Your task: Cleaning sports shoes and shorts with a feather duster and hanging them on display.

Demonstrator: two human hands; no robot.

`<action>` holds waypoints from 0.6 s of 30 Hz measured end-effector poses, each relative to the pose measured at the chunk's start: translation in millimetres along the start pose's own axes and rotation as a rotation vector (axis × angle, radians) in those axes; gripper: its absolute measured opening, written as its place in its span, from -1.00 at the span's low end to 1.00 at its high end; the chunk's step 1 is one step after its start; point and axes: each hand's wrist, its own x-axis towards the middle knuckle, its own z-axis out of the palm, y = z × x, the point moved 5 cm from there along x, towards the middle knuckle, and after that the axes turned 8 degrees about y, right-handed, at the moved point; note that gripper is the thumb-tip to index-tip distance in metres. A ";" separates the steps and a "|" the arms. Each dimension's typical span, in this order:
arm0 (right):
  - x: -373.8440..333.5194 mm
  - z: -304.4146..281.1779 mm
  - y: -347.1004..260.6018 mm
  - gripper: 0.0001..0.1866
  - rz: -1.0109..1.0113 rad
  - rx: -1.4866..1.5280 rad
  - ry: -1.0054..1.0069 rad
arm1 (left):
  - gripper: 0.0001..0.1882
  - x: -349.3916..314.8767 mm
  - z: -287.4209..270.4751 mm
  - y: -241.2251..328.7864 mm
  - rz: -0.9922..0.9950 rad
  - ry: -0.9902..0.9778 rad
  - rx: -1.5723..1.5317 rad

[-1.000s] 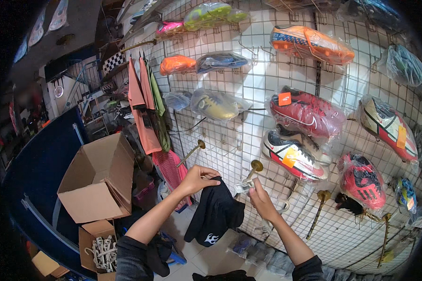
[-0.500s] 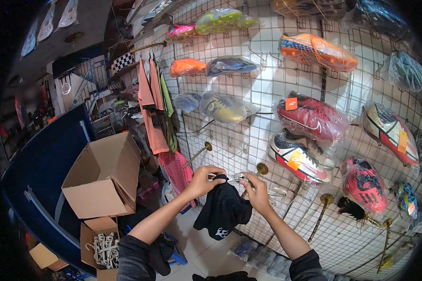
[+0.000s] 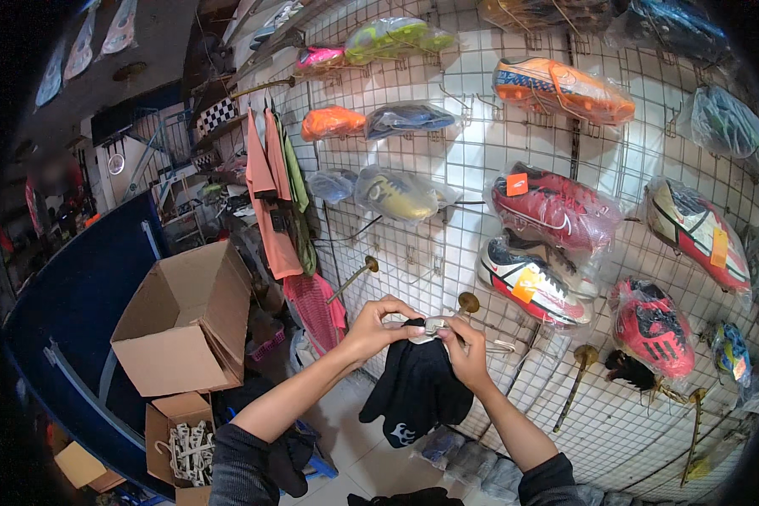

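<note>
A black cloth garment (image 3: 417, 384) with a white flame print near its lower edge hangs in front of me. Its exact kind is hard to make out. My left hand (image 3: 374, 332) pinches the top edge of the cloth between thumb and fingers. Close beside it, my right hand (image 3: 466, 352) is closed on a small whitish clip hanger (image 3: 435, 326) at the cloth's upper right corner. What looks like the hanger's hook sticks out to the right, behind that hand. The fingers partly cover the clip, so its jaws are not plain.
A wire grid wall (image 3: 413, 270) carries bagged sports shoes and projecting rods, one rod (image 3: 467, 304) just behind my right hand. On the left stand a large cardboard box (image 3: 173, 363) and a smaller box (image 3: 160, 451) with several whitish hangers (image 3: 191, 451). Salmon shirts (image 3: 270, 202) hang beyond.
My hands have come closer together at the cloth's top edge. The garment has swung slightly right and down, and its flame print has shifted with it. The view has shifted slightly.
</note>
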 end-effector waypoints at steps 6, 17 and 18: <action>-2.3 -6.1 -14.9 -0.83 -0.005 0.031 -0.010 | -0.80 -5.9 6.5 0.0 -0.146 -0.067 -0.133; -45.1 -45.4 -12.9 -0.78 -0.292 -0.341 0.373 | -0.74 -12.8 31.6 -20.7 -0.011 -0.047 0.232; -58.3 -51.3 -9.9 -0.77 -0.369 -0.386 0.380 | -0.74 -11.2 34.4 -24.9 -0.005 -0.052 0.227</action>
